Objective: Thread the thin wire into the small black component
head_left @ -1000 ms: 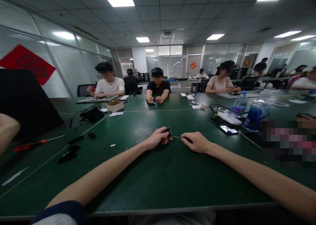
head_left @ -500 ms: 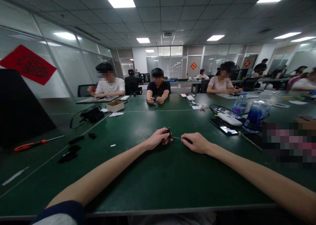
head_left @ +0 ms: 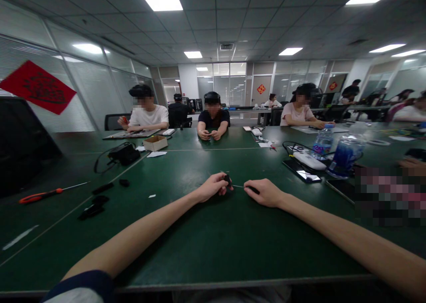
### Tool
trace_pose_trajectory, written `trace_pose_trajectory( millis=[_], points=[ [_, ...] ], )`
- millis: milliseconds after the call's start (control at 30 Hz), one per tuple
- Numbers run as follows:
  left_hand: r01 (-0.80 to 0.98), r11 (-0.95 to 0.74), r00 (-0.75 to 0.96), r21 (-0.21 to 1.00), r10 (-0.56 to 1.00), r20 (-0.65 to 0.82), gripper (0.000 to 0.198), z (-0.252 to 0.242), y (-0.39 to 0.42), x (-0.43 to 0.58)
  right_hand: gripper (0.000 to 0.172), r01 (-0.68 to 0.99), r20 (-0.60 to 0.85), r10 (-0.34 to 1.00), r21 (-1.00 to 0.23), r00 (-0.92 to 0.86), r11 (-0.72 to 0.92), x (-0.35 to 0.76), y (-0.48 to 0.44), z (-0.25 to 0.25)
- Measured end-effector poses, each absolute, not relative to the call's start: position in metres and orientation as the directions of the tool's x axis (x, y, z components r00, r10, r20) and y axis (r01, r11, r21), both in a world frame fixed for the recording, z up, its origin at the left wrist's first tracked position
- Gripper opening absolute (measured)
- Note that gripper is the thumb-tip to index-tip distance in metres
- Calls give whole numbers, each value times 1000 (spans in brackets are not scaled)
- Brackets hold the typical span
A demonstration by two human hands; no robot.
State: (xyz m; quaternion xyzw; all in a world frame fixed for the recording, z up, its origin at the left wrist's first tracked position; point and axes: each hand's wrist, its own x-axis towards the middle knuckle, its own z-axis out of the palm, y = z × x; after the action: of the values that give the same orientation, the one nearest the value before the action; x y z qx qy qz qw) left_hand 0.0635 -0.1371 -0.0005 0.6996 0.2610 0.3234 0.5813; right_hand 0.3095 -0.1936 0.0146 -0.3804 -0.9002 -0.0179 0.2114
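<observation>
My left hand [head_left: 213, 187] rests on the green table [head_left: 213, 245], fingers pinched round a small black part [head_left: 227, 179]. My right hand [head_left: 265, 192] lies a little to its right, closed on a thin screwdriver [head_left: 248, 187] with a black handle. The screwdriver's metal shaft reaches left to the black part. Both forearms stretch out from the near table edge.
A red-handled screwdriver [head_left: 46, 193] and small black parts [head_left: 95, 205] lie at the left. Phones [head_left: 301, 170], a white case [head_left: 309, 159] and water bottles [head_left: 346, 154] stand at the right. Other people sit along the far side. A black bag [head_left: 124, 154] and cardboard box [head_left: 155, 142] sit beyond.
My hands have hardly moved. An arm that was at the left edge has gone out of view.
</observation>
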Motion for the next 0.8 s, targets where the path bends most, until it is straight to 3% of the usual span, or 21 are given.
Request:
trace_pose_trajectory(
  millis=[233,800],
  points=[
    [22,-193,638,981,758,135,37,5,-142,63,28,682,391,674,-142,-627,717,309,-195,16],
    [45,-228,640,973,754,147,29,4,-142,63,27,685,396,678,-151,-619,713,310,-194,15]
  ],
)
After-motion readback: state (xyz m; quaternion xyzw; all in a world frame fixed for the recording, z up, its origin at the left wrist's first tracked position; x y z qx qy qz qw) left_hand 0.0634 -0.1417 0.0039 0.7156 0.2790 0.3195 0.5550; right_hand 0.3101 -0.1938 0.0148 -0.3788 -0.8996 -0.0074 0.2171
